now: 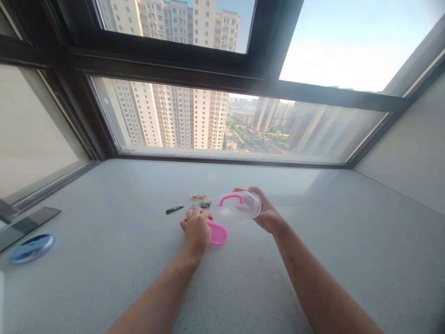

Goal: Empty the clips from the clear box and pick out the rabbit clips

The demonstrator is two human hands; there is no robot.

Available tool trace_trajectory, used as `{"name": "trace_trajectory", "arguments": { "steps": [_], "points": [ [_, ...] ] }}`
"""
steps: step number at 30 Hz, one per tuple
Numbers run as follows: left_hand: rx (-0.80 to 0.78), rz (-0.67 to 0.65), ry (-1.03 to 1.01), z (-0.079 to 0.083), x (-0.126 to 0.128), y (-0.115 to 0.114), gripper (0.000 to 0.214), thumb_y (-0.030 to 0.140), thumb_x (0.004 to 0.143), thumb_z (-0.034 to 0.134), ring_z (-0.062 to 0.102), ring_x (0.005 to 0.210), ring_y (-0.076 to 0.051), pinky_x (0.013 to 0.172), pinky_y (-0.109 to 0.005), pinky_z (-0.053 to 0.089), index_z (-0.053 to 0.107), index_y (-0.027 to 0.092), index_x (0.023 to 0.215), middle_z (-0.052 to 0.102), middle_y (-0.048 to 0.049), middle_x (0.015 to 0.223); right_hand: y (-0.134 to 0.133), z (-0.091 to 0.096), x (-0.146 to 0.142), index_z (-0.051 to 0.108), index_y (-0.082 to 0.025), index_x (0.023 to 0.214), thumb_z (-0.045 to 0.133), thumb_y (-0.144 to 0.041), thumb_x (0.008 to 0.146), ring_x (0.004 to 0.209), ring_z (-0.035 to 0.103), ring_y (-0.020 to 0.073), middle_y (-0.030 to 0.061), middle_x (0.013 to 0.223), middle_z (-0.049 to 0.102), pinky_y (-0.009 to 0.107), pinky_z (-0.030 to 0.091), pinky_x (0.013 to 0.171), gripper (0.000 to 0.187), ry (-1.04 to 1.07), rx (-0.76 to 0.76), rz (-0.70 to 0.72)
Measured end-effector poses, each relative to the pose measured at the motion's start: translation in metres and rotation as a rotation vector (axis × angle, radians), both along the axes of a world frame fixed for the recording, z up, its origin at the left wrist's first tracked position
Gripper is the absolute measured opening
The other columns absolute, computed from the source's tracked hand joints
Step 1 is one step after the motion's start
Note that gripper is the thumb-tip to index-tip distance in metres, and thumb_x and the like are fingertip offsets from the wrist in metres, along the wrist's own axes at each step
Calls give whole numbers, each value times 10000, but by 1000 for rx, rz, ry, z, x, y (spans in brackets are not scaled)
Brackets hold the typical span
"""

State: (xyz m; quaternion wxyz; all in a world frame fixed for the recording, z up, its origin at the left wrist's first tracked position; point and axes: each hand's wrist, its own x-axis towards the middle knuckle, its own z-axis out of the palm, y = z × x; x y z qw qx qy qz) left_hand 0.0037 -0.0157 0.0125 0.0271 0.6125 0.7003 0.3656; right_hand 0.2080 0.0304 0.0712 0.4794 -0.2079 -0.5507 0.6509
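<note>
My right hand (266, 211) is closed around the right end of a clear plastic oval box (229, 211), which has a pink handle (231, 198) on its upper face. The box is tilted above the sill. Left of it, my left hand (197, 227) is curled with its fingers bent down; what they hold, if anything, is hidden. A pink oval tray (218, 233) lies partly behind this hand. Just beyond the fingers are several small metallic hair clips (198, 197), partly covered by hand and box. A black hair clip (174, 209) lies apart to their left.
Everything rests on a pale speckled window sill (243, 287). At the far left are a shiny blue oval object (33, 248) and a dark flat glossy piece (34, 222). A dark window frame (222, 160) bounds the back, and a white wall (410, 139) stands at right.
</note>
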Motion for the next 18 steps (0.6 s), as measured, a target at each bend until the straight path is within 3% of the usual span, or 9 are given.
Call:
{"name": "trace_trajectory", "arguments": {
  "steps": [2,4,7,9,12,15,18],
  "points": [
    [45,4,-26,2,1,1,407,-62,642,417,526,909,-264,790,-424,341,671,221,789,619,-58,860,4,-7,1,508,-281,1056,809,-103,513,1061,567,251,68,1221,574,345,488,817,645,-5,-6,35],
    [98,0,-50,3,2,2,524,-58,654,404,522,978,-270,826,-433,369,605,206,1060,607,-84,994,7,-16,1,492,-301,1099,785,-67,536,1092,549,244,43,1175,593,373,473,863,676,14,-12,46],
    [233,-109,-133,5,6,3,775,-58,645,405,479,1120,-247,933,-419,381,300,185,1373,495,-125,1251,12,-29,0,480,-317,1124,761,-57,557,1178,479,248,27,1226,552,448,424,941,685,49,-23,98],
    [328,-252,-204,5,9,1,851,-68,636,400,413,1219,-236,1013,-415,347,206,203,1419,413,-122,1351,14,-35,0,482,-314,1124,756,-73,573,1155,494,241,24,1193,564,465,408,956,661,21,-14,114],
    [358,-418,-222,5,13,-2,816,-87,646,371,311,1313,-227,1083,-428,277,310,245,1389,366,-81,1404,18,-39,-1,482,-288,1141,751,-137,610,1033,561,227,29,1090,601,434,440,912,614,-103,80,31],
    [356,-481,-202,6,15,-4,773,-90,663,362,286,1336,-224,1099,-434,256,384,258,1353,360,-57,1426,26,-40,-3,523,-228,1126,769,-199,596,962,584,244,61,1046,621,405,458,864,585,-370,319,-128],
    [400,-441,-216,8,16,-7,818,-83,663,378,250,1357,-236,1103,-451,239,285,249,1405,307,-70,1470,39,-43,-7,573,-196,1091,783,-234,566,998,573,267,87,1075,631,408,424,905,567,-654,544,-351]
  ]
}}
